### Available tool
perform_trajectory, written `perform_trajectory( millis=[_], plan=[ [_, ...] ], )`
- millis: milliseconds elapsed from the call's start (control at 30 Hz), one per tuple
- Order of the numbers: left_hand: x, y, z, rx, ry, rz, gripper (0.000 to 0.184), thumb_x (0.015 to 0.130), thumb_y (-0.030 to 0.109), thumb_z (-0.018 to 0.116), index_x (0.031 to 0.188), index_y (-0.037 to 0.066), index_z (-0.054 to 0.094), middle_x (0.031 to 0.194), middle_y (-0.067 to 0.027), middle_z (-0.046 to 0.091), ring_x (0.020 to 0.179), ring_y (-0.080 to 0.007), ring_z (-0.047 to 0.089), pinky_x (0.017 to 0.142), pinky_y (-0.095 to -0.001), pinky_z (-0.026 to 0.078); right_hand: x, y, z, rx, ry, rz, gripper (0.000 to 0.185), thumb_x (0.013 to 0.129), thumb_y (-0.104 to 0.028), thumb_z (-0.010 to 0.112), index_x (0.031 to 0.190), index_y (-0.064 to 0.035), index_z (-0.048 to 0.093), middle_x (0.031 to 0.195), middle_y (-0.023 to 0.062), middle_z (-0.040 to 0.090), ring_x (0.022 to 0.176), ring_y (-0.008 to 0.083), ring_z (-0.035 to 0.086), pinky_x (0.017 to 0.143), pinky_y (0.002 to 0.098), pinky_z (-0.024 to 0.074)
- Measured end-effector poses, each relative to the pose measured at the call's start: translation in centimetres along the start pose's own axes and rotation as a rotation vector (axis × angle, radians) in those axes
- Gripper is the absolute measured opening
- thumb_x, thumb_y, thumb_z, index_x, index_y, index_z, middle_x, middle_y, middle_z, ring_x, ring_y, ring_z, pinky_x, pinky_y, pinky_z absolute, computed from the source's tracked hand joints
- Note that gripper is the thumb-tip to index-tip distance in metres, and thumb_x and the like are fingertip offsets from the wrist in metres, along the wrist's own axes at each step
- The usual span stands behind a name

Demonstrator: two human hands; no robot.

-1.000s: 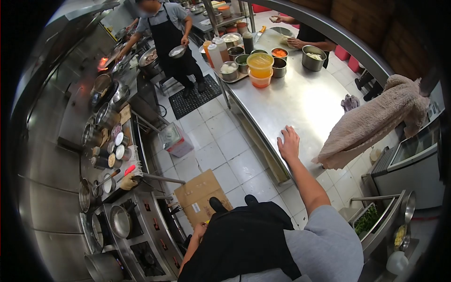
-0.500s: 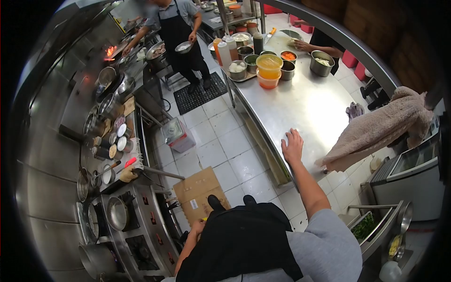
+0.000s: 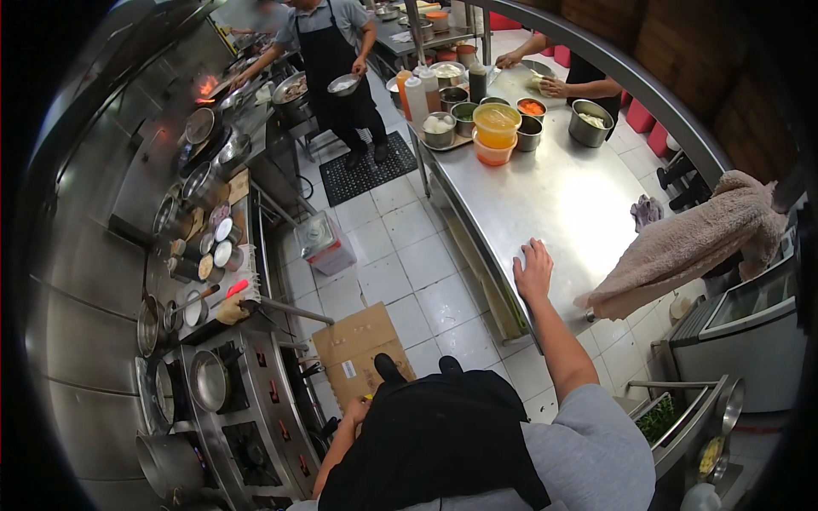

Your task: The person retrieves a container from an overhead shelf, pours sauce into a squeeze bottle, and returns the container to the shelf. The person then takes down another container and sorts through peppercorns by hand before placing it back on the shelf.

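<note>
My right hand (image 3: 534, 271) lies on the near edge of the steel table (image 3: 558, 192), its fingers stretched out and nothing in them. My left hand (image 3: 356, 410) hangs low beside my black apron (image 3: 430, 434), fingers curled and partly hidden. A small bit of yellow (image 3: 368, 398) shows at those fingers; what it is I cannot make out. Farther up the table stand stacked plastic tubs (image 3: 496, 132) with orange contents, a steel pot (image 3: 590, 123) and squeeze bottles (image 3: 416, 100). A beige towel (image 3: 690, 243) hangs to the right of my right hand.
On the left runs a stove (image 3: 264, 375) with a frying pan (image 3: 210, 381) on it. Flattened cardboard (image 3: 354, 341) lies at my feet, a square tin (image 3: 325, 243) beyond. A co-worker (image 3: 332, 64) holds a bowl (image 3: 344, 84) near a flame; another person's hands (image 3: 554, 87) work at the table's far end.
My view has shifted slightly. The co-worker at the table's far end now shows both hands over the board there. My own hands keep nearly the same places.
</note>
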State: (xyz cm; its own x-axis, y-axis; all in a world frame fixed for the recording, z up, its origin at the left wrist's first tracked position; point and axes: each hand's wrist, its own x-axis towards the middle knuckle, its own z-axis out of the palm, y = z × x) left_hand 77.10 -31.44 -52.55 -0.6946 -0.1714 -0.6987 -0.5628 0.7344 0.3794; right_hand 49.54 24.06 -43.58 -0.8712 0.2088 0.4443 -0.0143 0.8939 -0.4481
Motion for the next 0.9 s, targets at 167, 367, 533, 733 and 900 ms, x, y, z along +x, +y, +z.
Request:
perform_trajectory(
  millis=[167,367,533,733,900],
  plan=[
    [0.2,0.0,-0.2,0.025,-0.017,-0.024,0.045,0.094,0.034,0.062,0.116,-0.005,0.070,0.115,-0.0309,0.069,0.113,-0.0431,0.066,0.099,-0.0448,0.050,0.0,0.0,-0.1,0.006,0.011,-0.014,0.038,0.090,-0.021,0.067,0.123,-0.0043,0.060,0.145,0.0178,0.051,0.142,0.0361,0.040,0.116,0.0503,0.0299],
    [0.5,-0.4,0.0,0.019,-0.008,-0.023,0.046,0.093,0.034,0.063,0.115,-0.005,0.070,0.116,-0.0306,0.069,0.114,-0.0432,0.065,0.100,-0.0446,0.049,0.0,-0.1,-0.1,0.011,0.011,-0.007,0.038,0.090,-0.021,0.067,0.123,-0.0039,0.061,0.146,0.0178,0.050,0.142,0.0360,0.039,0.116,0.0503,0.0298],
    [0.5,-0.6,0.0,-0.020,-0.004,-0.030,0.045,0.092,0.033,0.064,0.114,-0.005,0.071,0.115,-0.0306,0.069,0.114,-0.0434,0.065,0.099,-0.0449,0.050,-0.1,-0.1,-0.2,0.013,0.000,0.005,0.037,0.090,-0.021,0.067,0.123,-0.0039,0.061,0.146,0.0175,0.050,0.143,0.0356,0.039,0.117,0.0501,0.0291],
    [-0.4,0.4,-0.5,-0.019,0.015,-0.001,0.043,0.092,0.032,0.064,0.111,-0.005,0.071,0.111,-0.0309,0.070,0.110,-0.0443,0.067,0.096,-0.0451,0.051,0.1,-0.1,-0.2,0.006,-0.015,0.017,0.038,0.091,-0.022,0.066,0.123,-0.0041,0.061,0.147,0.0179,0.050,0.143,0.0357,0.039,0.117,0.0500,0.0287],
    [-0.3,0.6,-0.6,-0.007,0.027,0.010,0.042,0.091,0.032,0.064,0.110,-0.006,0.071,0.110,-0.0313,0.070,0.108,-0.0448,0.067,0.094,-0.0452,0.052,0.1,-0.1,-0.1,0.012,-0.010,0.009,0.038,0.091,-0.023,0.067,0.123,-0.0042,0.061,0.147,0.0180,0.050,0.143,0.0357,0.038,0.117,0.0502,0.0285]
  ],
)
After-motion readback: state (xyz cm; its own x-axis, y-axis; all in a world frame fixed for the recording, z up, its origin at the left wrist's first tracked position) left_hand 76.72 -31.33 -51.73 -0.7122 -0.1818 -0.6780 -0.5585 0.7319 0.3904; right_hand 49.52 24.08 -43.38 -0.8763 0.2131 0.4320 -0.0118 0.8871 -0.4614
